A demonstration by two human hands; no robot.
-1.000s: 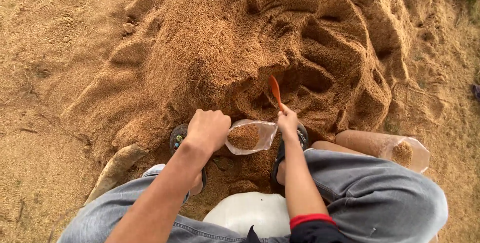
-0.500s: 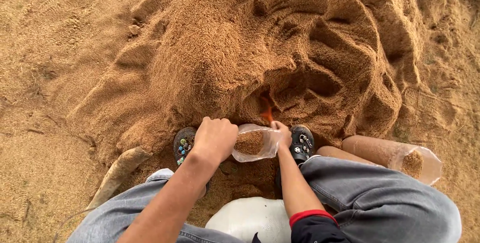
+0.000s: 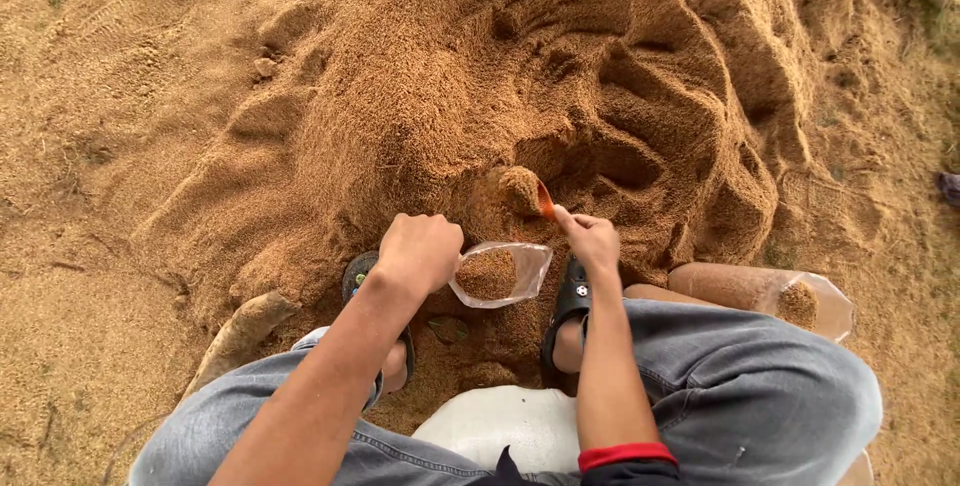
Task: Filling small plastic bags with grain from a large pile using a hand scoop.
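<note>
Down low, squatting before a tall sawdust heap (image 3: 560, 76). Left hand (image 3: 420, 251) curling tight around the rim of a clear plastic bag (image 3: 500, 274), soft-sided, mouth gaping, partly filled with tan sawdust, hanging between two black sandals. Right hand (image 3: 590, 238) pinching a small orange scoop (image 3: 545, 201), heaped full, just above the bag.

Large heap of tan sawdust (image 3: 520, 76) fills upper centre. Clear plastic bag (image 3: 497, 273) sits mid-frame, between left hand (image 3: 420, 251) and right hand (image 3: 590, 238). Filled clear plastic bag (image 3: 770, 291) lies at right.
</note>
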